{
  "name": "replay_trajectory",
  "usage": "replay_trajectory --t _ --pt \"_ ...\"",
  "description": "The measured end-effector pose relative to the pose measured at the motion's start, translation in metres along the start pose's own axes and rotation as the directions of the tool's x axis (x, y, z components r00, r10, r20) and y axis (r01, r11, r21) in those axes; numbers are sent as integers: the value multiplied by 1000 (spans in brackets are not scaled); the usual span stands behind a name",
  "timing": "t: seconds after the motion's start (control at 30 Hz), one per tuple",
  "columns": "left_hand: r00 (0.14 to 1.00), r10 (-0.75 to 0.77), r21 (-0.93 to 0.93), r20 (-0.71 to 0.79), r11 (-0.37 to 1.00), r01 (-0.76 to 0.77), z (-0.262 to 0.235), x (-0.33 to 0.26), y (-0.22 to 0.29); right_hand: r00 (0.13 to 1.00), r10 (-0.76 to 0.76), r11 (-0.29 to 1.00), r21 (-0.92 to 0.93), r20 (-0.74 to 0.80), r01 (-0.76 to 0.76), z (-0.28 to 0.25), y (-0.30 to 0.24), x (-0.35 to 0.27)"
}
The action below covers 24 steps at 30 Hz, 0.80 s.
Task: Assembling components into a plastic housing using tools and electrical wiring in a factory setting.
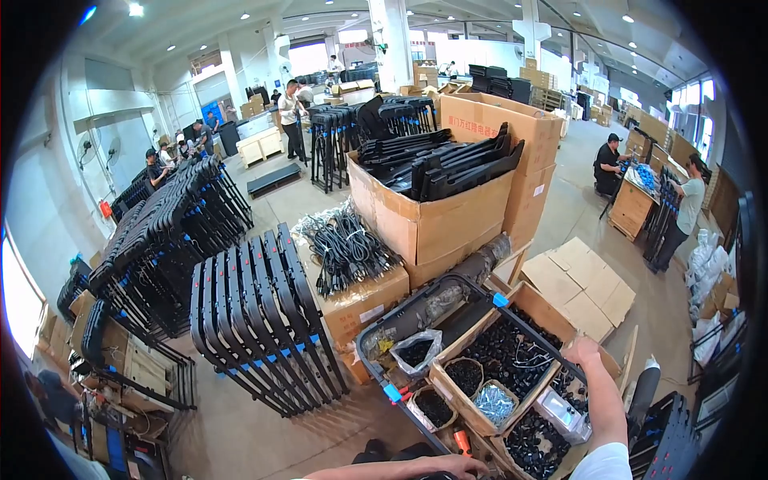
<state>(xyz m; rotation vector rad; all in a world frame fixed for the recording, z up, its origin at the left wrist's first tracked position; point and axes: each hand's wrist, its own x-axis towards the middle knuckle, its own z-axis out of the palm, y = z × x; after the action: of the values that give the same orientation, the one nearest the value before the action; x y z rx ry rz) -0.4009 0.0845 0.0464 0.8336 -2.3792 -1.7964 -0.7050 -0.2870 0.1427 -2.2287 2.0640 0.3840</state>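
A bent black tube frame with blue bands lies across an open wooden parts box. My right hand is closed round the frame's right-hand tube, above the box's far right part. At the lower edge, my left hand is beside an orange-handled tool; its fingers are too cut off and hidden to read. Small black parts fill the box's compartments, with silver screws in one bag. A clear plastic case sits on black parts near my right forearm.
Bundled black cables lie on a carton at the left of a large carton heaped with black parts. Black frames stand in a row on the left. Flattened cardboard lies beyond the box. Co-workers stand and crouch farther off.
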Motion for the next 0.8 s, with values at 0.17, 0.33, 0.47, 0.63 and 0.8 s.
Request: replay_trajectory --t 0.17,0.33,0.47,0.63,0.8 --pt "950 -97 -226 -296 974 28 -8 -27 41 989 2 992 126 -145 16 24 19 2" --pt "973 -58 -101 -222 994 36 -12 -26 37 995 -84 994 67 -49 87 12 12 -6" --pt "988 -35 120 -150 991 54 -6 -14 26 999 -3 995 104 -47 8 17 12 0" --pt "987 26 140 -158 990 -4 -3 -12 35 993 -56 998 26 -105 59 30 28 6" --pt "977 108 115 -185 990 -87 5 -9 13 995 -28 997 62 -97 34 17 2 -1"
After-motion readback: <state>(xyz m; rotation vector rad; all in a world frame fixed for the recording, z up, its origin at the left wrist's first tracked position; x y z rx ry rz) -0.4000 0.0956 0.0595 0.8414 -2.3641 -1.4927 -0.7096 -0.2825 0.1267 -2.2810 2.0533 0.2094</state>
